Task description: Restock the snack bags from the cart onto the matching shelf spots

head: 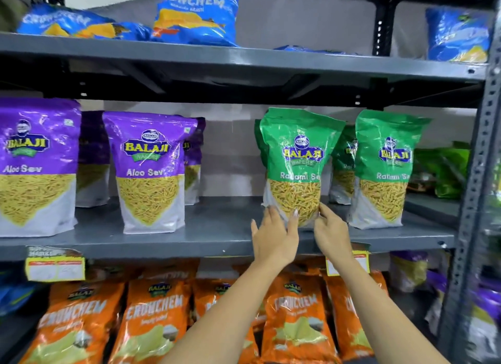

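Observation:
A green Ratlami Sev bag (296, 157) stands upright on the middle shelf (217, 228), near its front edge. My left hand (273, 236) touches the bag's lower left corner with fingers spread. My right hand (330, 233) pinches the bag's lower right edge. A second green Ratlami Sev bag (385, 168) stands to the right, with another green bag (343, 163) behind and between them. Purple Aloo Sev bags (151, 171) stand on the same shelf at the left. The cart is out of view.
Blue Crunchem bags (195, 19) lie on the top shelf. Orange Crunchem bags (295, 317) fill the shelf below. Yellow price tags (54, 267) hang on the middle shelf's front lip. A grey perforated upright (477, 173) stands at the right. Bare shelf lies between purple and green bags.

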`<action>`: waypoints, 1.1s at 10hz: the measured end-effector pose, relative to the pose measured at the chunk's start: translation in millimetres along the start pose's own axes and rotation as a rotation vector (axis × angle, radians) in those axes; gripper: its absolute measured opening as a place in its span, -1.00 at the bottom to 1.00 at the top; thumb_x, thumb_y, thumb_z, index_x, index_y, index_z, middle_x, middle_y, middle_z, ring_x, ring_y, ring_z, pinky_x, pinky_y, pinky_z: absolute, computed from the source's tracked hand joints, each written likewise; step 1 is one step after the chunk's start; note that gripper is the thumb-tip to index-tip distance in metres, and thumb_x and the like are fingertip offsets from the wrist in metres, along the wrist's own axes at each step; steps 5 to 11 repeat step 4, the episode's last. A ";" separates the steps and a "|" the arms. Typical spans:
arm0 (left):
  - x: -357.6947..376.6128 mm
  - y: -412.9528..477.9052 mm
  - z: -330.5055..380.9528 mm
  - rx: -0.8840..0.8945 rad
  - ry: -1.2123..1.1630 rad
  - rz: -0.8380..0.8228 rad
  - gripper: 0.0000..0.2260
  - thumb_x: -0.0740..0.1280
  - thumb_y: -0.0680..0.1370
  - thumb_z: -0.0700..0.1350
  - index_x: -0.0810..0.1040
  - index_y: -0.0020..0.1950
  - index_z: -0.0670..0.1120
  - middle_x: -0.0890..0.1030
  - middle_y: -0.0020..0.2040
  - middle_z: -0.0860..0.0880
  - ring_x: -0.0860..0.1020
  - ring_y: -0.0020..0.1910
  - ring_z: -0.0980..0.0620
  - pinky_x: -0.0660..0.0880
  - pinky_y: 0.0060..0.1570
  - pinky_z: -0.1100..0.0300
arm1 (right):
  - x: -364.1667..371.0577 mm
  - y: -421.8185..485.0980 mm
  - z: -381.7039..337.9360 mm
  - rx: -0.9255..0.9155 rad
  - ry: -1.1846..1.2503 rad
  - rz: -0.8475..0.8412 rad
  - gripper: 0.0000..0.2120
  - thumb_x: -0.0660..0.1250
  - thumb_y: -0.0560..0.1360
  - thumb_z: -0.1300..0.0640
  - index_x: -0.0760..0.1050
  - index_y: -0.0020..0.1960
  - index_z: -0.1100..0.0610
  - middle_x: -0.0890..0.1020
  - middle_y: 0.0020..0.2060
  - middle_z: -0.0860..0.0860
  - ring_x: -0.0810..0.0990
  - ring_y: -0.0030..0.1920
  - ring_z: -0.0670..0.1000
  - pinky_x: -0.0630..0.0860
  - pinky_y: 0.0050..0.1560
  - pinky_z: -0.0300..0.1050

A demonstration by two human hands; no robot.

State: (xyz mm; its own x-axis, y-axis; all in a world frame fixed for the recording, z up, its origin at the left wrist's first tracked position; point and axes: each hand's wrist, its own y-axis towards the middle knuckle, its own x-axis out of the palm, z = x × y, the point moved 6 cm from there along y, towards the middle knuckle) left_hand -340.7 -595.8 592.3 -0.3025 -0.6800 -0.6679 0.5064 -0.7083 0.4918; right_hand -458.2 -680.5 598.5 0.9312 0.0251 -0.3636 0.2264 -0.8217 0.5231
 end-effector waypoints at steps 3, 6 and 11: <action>-10.8 -15.8 -2.3 0.133 0.155 0.041 -0.31 -0.13 0.58 0.28 -0.09 0.58 -0.11 -0.07 0.61 -0.07 -0.02 0.58 0.01 -0.17 0.54 -0.09 | 0.7 -9.7 -0.3 -0.059 0.010 0.064 -0.47 0.12 0.59 0.18 0.16 0.55 0.15 0.30 0.52 0.09 0.23 0.53 0.08 0.23 0.50 0.08; -66.6 -17.1 -6.8 0.235 0.259 0.300 -0.38 -0.08 0.62 0.17 -0.11 0.58 -0.13 -0.18 0.61 -0.06 -0.17 0.58 0.01 -0.14 0.53 -0.13 | -7.7 -17.7 -48.7 -0.274 -0.087 0.296 -0.41 0.11 0.59 0.23 0.02 0.58 0.19 0.11 0.59 0.07 -0.02 0.60 0.03 0.03 0.58 0.08; -66.6 -17.1 -6.8 0.235 0.259 0.300 -0.38 -0.08 0.62 0.17 -0.11 0.58 -0.13 -0.18 0.61 -0.06 -0.17 0.58 0.01 -0.14 0.53 -0.13 | -7.7 -17.7 -48.7 -0.274 -0.087 0.296 -0.41 0.11 0.59 0.23 0.02 0.58 0.19 0.11 0.59 0.07 -0.02 0.60 0.03 0.03 0.58 0.08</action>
